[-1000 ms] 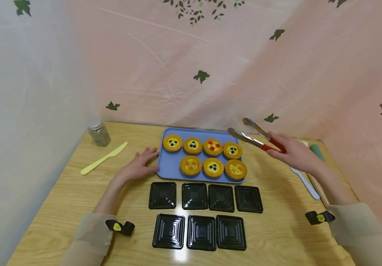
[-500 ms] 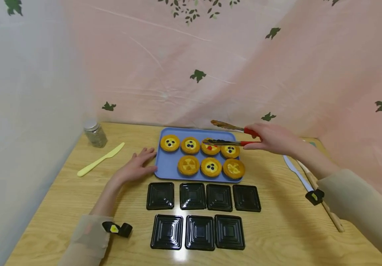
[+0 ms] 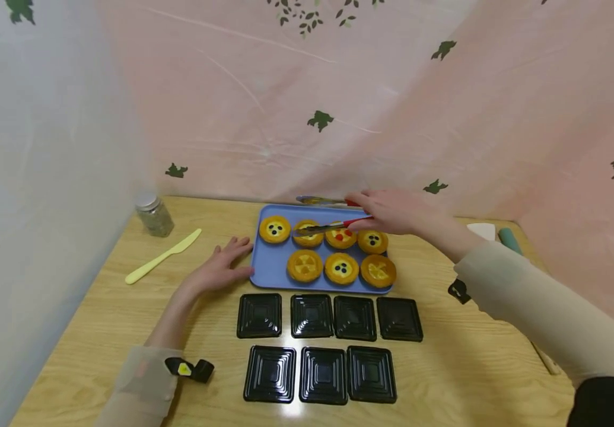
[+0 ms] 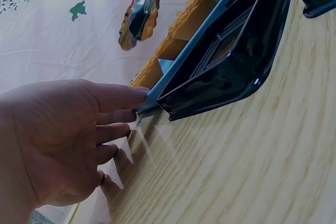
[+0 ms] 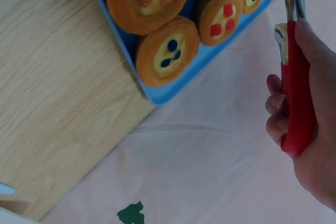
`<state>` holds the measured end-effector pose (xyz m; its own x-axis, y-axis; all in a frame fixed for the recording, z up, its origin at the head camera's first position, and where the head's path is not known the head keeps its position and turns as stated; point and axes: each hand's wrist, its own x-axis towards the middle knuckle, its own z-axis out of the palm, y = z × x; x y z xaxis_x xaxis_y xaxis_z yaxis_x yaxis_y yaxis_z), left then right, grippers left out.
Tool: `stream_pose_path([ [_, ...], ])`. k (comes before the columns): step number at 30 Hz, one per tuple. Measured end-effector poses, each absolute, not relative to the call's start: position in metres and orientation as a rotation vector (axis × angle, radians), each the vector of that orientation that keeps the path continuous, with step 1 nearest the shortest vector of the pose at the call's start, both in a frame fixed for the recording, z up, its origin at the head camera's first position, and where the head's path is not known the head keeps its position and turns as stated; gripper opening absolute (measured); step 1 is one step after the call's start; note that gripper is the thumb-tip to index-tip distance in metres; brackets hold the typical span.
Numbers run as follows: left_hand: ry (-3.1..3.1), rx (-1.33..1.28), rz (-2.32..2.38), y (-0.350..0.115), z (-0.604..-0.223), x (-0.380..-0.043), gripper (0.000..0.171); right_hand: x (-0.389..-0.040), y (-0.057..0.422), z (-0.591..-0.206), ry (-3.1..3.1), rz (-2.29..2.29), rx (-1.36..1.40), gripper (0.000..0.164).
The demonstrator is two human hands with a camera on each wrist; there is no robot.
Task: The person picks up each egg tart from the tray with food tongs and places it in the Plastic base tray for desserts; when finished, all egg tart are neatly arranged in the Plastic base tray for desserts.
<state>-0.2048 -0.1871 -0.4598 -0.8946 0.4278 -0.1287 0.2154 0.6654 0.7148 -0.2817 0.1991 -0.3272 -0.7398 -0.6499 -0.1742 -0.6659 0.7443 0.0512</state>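
Note:
My right hand point(image 3: 392, 212) grips the red handles of a pair of tongs point(image 5: 298, 103), whose metal arms are spread apart. In the head view they reach left over the back row on a blue tray point(image 3: 271, 270), the nearer arm overlapping a blueberry tart point(image 3: 314, 242) and part of a red-fruit tart point(image 3: 342, 239). Another blueberry tart point(image 3: 274, 229) lies left of the tips. More fruit tarts, including an orange-yellow one point(image 3: 304, 266), make up the front row. My left hand point(image 3: 223, 267) rests with extended fingers at the tray's left edge; the left wrist view shows its fingertips point(image 4: 137, 94) there.
Several black square plastic trays point(image 3: 260, 315) lie in two rows before the blue tray. At left are a yellow plastic knife point(image 3: 162, 257) and a lidded glass jar point(image 3: 155, 216). A green cylindrical thing point(image 3: 509, 240) lies at right; patterned cloth point(image 3: 232, 118) hangs behind.
My right hand has carried the tongs left, from beyond the tray's right side to over the back row of tarts. My left hand has stayed at the tray's edge.

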Motion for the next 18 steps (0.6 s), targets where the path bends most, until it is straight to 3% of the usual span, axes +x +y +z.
stream_pose_path([
  [18, 2.610, 0.531, 1.064, -0.187, -0.461, -0.202, 0.066, -0.291, 0.147, -0.336, 2.781, 0.343, -1.005, 0.064],
])
